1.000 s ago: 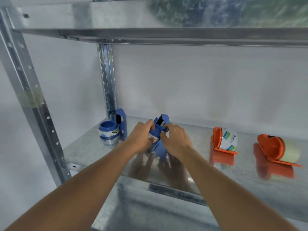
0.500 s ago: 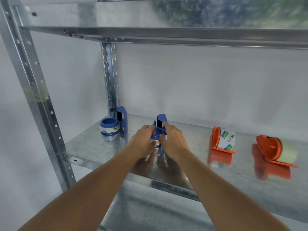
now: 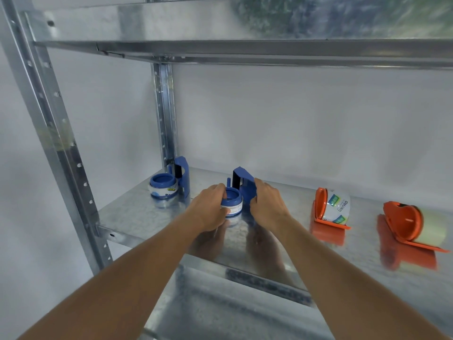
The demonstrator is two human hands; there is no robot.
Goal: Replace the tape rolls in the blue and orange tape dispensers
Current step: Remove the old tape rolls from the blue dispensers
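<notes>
A: From the head camera, what are the hands doing?

B: Both work on the middle blue dispenser (image 3: 241,190), which stands on the metal shelf (image 3: 137,214) near its front edge. The left hand (image 3: 210,207) curls round the tape roll (image 3: 232,202) on the dispenser's blue hub, thumb and fingers grasping its rim. The right hand (image 3: 266,204) grips the upright blue blade arm on the dispenser's right side.

A: And the other dispensers?

B: A second blue dispenser (image 3: 171,185) sits far left by the rear upright post (image 3: 164,114), a roll on it, untouched. To the right, an orange dispenser (image 3: 328,209) holds a labelled roll, lying on its side. Farther right, near the picture's edge, a second orange dispenser (image 3: 409,224) carries a pale roll. Both stand well apart from the hands.

A: Anything above?

B: Another metal shelf (image 3: 245,50) spans the top.
</notes>
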